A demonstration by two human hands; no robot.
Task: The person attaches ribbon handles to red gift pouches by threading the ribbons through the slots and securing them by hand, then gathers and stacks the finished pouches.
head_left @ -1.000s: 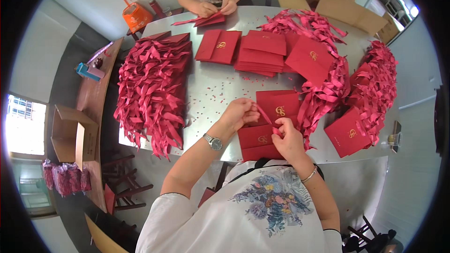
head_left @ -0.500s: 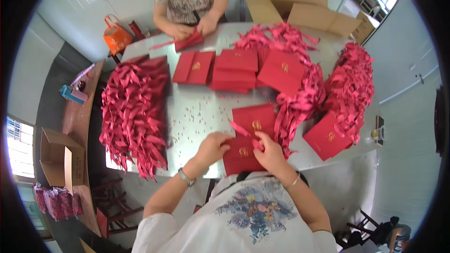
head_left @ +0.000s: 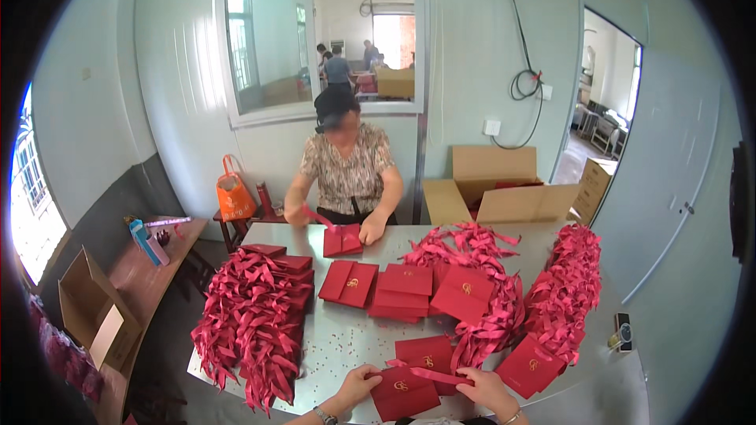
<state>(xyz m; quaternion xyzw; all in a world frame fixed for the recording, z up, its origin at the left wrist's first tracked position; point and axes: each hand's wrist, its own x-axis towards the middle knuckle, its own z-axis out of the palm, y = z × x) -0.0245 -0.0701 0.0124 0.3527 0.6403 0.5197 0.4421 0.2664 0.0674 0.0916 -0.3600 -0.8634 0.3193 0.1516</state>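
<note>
Close to the near table edge, my left hand (head_left: 354, 388) pinches the left edge of a flat red envelope (head_left: 405, 400) with a gold emblem. My right hand (head_left: 486, 395) is closed on the end of a pink ribbon (head_left: 435, 375), which stretches across the top of that envelope. Just behind it lies another red envelope (head_left: 424, 349), partly covered by the front one. Right of my right hand rests a further red envelope (head_left: 529, 365), beside a heap of ribboned envelopes (head_left: 567, 283).
Ribboned envelopes are piled on the table's left (head_left: 256, 315) and centre right (head_left: 484, 323). Stacks of red envelopes (head_left: 403, 287) lie in the middle. Across the table, a person (head_left: 346, 173) handles a red envelope (head_left: 342, 241). Open cardboard boxes (head_left: 528, 203) stand behind.
The view has tilted up, so the wall, window and other person show more. My left hand now grips the envelope's edge, and the ribbon is drawn out toward my right hand.
</note>
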